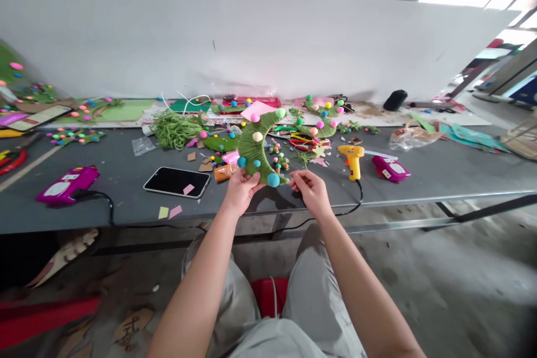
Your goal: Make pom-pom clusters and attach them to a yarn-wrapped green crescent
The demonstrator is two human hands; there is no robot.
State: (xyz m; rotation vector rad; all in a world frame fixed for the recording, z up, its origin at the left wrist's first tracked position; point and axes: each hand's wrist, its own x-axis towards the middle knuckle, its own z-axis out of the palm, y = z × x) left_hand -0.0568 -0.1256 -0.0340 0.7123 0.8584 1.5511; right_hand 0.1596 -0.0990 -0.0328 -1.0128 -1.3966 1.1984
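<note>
I hold a green yarn-wrapped crescent (254,145) dotted with coloured pompoms upright above the table's front edge. My left hand (241,189) is closed on its lower left side, thumb against the yarn. My right hand (309,189) pinches the crescent's lower tip next to a blue pompom (273,179). More green crescents with pompoms (323,117) lie further back on the grey table (126,201).
A black phone (177,182) lies left of my hands. A yellow glue gun (353,158) stands to the right, a magenta one (390,168) beyond it and another (67,184) at far left. Green yarn (174,130), loose pompoms and paper scraps litter the back. A white board (251,39) walls the rear.
</note>
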